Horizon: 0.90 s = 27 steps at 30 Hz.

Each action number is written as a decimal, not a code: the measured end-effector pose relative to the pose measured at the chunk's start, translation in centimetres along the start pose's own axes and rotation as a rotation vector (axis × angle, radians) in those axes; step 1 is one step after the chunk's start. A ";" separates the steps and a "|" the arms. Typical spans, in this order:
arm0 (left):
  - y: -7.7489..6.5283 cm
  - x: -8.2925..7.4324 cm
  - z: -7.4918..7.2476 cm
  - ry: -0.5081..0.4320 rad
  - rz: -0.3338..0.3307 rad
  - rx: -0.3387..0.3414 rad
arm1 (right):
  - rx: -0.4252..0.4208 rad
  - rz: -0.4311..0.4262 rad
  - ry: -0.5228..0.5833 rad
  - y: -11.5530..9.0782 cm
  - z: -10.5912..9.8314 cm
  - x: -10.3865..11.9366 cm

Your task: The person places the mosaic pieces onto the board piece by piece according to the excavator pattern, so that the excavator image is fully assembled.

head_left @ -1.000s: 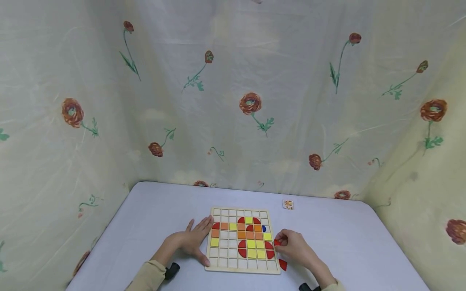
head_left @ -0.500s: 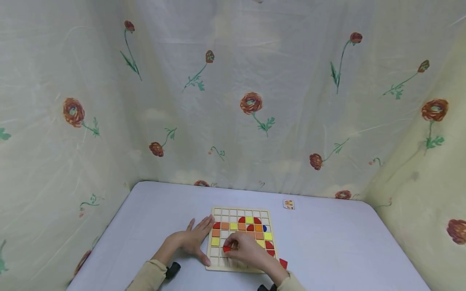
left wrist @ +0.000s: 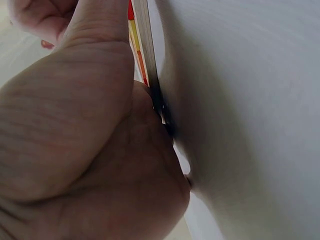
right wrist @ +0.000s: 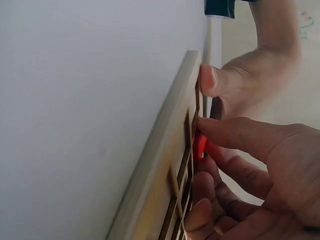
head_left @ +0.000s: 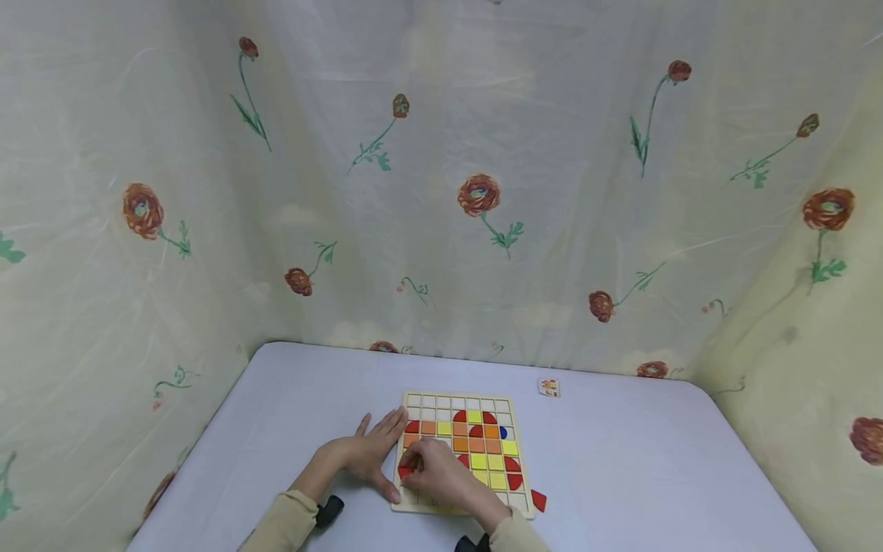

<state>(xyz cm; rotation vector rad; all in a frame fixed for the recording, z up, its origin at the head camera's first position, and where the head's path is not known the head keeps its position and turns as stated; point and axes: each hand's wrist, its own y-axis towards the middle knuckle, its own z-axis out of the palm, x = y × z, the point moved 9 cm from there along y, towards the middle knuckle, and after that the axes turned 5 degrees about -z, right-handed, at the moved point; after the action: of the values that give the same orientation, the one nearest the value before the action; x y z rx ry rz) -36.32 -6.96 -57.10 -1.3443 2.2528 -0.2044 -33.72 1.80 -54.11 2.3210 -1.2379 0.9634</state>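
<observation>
A wooden grid board (head_left: 437,401) lies on the table, its cells partly filled with red, orange, yellow and blue tiles. My left hand (head_left: 366,458) rests along the board's left edge, fingers spread and straight, thumb at the near left corner. Over the left column, my right hand (head_left: 444,477) pinches a red tile (head_left: 405,472) between thumb and fingers. In the right wrist view that red tile (right wrist: 201,145) sits down at the grid, partly covered by the fingers; whether it is fully seated I cannot tell. The right hand hides several cells beneath it.
One loose red tile (head_left: 539,501) lies on the table just off the board's near right corner. Beyond the board's far right corner is a small printed card (head_left: 549,387). A flowered curtain (head_left: 441,291) hangs around the white table (head_left: 641,460).
My right hand has carried the red tile from the board's right side across to its left column, lowering it there. The left hand has stayed on the left edge.
</observation>
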 end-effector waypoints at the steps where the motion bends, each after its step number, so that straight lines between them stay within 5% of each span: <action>1: 0.0 0.0 0.0 -0.002 -0.002 0.000 | -0.002 0.001 0.000 0.1 -0.1 0.0; 27: 0.3 0.2 0.2 0.008 -0.011 0.000 | -0.074 0.030 0.007 -0.8 -1.0 0.2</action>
<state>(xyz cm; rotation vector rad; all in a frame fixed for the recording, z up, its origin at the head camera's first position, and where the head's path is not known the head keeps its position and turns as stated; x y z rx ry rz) -36.51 -6.90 -57.49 -1.3579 2.2527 -0.2142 -33.37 2.74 -53.28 2.2466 -1.2871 0.9196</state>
